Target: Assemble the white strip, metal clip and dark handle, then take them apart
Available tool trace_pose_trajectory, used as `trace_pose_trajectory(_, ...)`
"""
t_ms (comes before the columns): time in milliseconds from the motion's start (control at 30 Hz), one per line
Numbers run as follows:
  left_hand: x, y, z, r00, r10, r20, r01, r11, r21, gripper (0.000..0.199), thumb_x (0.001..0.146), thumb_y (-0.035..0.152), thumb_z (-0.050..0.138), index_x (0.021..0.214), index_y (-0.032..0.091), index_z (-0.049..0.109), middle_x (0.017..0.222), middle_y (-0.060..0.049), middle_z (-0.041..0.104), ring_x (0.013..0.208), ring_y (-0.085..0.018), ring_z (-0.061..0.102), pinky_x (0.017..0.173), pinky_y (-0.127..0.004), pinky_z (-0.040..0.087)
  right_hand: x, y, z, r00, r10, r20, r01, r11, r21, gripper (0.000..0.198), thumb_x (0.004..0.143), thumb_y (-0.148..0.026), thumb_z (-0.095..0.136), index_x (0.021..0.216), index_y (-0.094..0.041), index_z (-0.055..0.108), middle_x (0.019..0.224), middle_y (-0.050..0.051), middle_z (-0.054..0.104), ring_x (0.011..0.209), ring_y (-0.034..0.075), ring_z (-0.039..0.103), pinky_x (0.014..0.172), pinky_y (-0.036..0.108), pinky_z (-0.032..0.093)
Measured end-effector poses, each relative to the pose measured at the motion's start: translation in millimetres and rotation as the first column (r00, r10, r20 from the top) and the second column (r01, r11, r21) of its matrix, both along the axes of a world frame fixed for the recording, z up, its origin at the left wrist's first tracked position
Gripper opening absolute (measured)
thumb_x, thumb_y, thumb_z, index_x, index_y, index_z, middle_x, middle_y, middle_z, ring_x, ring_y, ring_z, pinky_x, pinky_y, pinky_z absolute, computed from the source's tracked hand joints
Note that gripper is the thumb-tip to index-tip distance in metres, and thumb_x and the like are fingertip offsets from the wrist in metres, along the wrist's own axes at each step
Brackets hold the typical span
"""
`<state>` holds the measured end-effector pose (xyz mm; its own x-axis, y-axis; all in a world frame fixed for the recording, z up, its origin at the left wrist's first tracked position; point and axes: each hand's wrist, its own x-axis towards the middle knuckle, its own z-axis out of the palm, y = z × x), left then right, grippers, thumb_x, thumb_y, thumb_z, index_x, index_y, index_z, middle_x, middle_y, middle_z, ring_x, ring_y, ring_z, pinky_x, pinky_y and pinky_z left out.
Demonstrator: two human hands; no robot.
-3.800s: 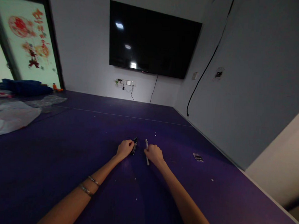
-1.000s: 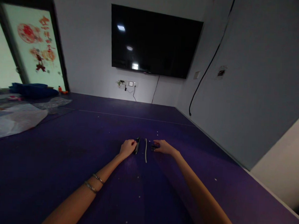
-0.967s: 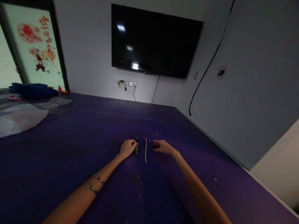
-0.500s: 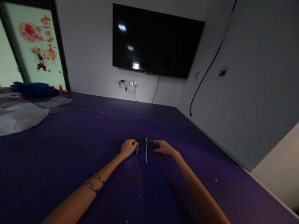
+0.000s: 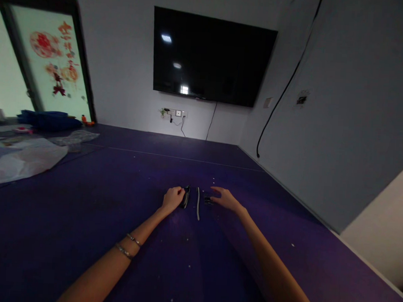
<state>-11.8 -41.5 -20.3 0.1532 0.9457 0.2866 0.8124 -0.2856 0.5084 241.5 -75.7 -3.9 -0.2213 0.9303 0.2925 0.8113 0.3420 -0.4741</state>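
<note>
My left hand (image 5: 174, 198) is closed on a dark, narrow object with a shiny edge (image 5: 186, 197), whose kind I cannot make out. To its right a thin grey strip, like a short length of cable (image 5: 198, 205), lies lengthwise on the purple surface (image 5: 141, 265). Just beyond that strip is a small black piece (image 5: 207, 199), resting on the surface. My right hand (image 5: 225, 198) is beside this piece with thumb and fingers apart, holding nothing that I can see.
Clear plastic sheeting (image 5: 28, 162) and a dark blue cloth bundle (image 5: 49, 121) lie at the far left. A black cable (image 5: 286, 88) hangs down the right wall. A television (image 5: 213, 57) is mounted on the wall ahead. Small white scraps dot the surface.
My right hand has let go of the small black piece and drawn back slightly to the right, its fingers spreading. The left hand stays at the dark object.
</note>
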Motion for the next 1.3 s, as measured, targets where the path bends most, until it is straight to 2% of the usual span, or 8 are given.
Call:
trace_pose_trajectory(100,-7,3,2.9,0.998,0.054,-0.032,-0.053,0.998,0.033,0.033,0.088,0.036,0.034,0.083,0.018,0.061,0.080,-0.005,0.064,0.075,-0.016,0.057,0.063,-0.024,0.035,15,-5,-11,0.993,-0.106,0.051,0.102,0.992,0.069,0.044,0.081,-0.029,0.050,0.123,-0.015,0.052,0.123,0.013,0.055,0.115,0.023,0.050,0.098,0.037,0.036)
trace_pose_trajectory(267,-24,15,-2.2,0.978,0.043,-0.204,0.006,0.973,0.231,0.031,0.087,0.031,0.037,0.104,0.015,0.056,0.109,-0.013,0.057,0.105,-0.024,0.049,0.087,-0.033,0.036,38,-19,-38,0.946,-0.285,0.154,0.277,0.958,0.066,0.044,0.085,-0.033,0.043,0.125,-0.016,0.049,0.132,0.012,0.047,0.124,0.024,0.040,0.100,0.039,0.033)
trace_pose_trajectory(333,-29,20,-8.0,0.960,0.076,-0.270,-0.009,0.971,0.241,0.038,0.086,0.034,0.037,0.115,0.012,0.052,0.123,-0.016,0.050,0.116,-0.029,0.041,0.094,-0.039,0.031,41,-24,-45,0.926,-0.329,0.186,0.321,0.944,0.070,0.044,0.086,-0.035,0.041,0.124,-0.017,0.050,0.133,0.012,0.045,0.126,0.025,0.037,0.101,0.041,0.031)
trace_pose_trajectory(433,-31,25,-16.4,0.938,0.098,-0.332,-0.045,0.985,0.164,0.048,0.086,0.037,0.036,0.128,0.012,0.042,0.136,-0.017,0.039,0.125,-0.036,0.030,0.099,-0.048,0.024,39,-29,-48,0.909,-0.352,0.225,0.344,0.936,0.073,0.042,0.087,-0.035,0.038,0.122,-0.016,0.053,0.132,0.012,0.047,0.125,0.026,0.037,0.101,0.043,0.029)
trace_pose_trajectory(567,-32,26,-20.7,0.925,0.064,-0.374,-0.038,0.996,0.077,0.049,0.087,0.037,0.033,0.127,0.012,0.045,0.134,-0.019,0.040,0.125,-0.040,0.030,0.098,-0.052,0.024,36,-32,-45,0.899,-0.354,0.256,0.348,0.935,0.072,0.042,0.087,-0.034,0.036,0.121,-0.017,0.054,0.132,0.011,0.047,0.125,0.026,0.038,0.101,0.042,0.030)
trace_pose_trajectory(1000,-32,24,-20.0,0.913,0.081,-0.400,-0.040,0.993,0.110,0.047,0.087,0.037,0.032,0.123,0.013,0.049,0.132,-0.018,0.043,0.123,-0.038,0.033,0.097,-0.051,0.026,33,-34,-44,0.891,-0.369,0.266,0.358,0.929,0.091,0.044,0.087,-0.032,0.034,0.123,-0.014,0.054,0.131,0.011,0.048,0.124,0.022,0.039,0.102,0.037,0.030)
trace_pose_trajectory(1133,-32,25,-16.9,0.936,0.082,-0.343,-0.048,0.993,0.106,0.046,0.085,0.036,0.036,0.123,0.013,0.049,0.130,-0.018,0.045,0.123,-0.036,0.034,0.097,-0.049,0.026,32,-34,-44,0.889,-0.373,0.267,0.358,0.928,0.103,0.044,0.087,-0.032,0.034,0.122,-0.014,0.054,0.131,0.011,0.049,0.124,0.022,0.040,0.102,0.035,0.030)
trace_pose_trajectory(1300,-32,22,-0.7,0.962,0.224,-0.158,-0.205,0.971,0.126,0.035,0.082,0.030,0.043,0.112,0.015,0.053,0.116,-0.014,0.055,0.109,-0.028,0.047,0.088,-0.039,0.036,33,-34,-43,0.892,-0.382,0.244,0.367,0.924,0.105,0.043,0.087,-0.032,0.036,0.120,-0.015,0.056,0.130,0.011,0.050,0.123,0.022,0.041,0.101,0.035,0.031)
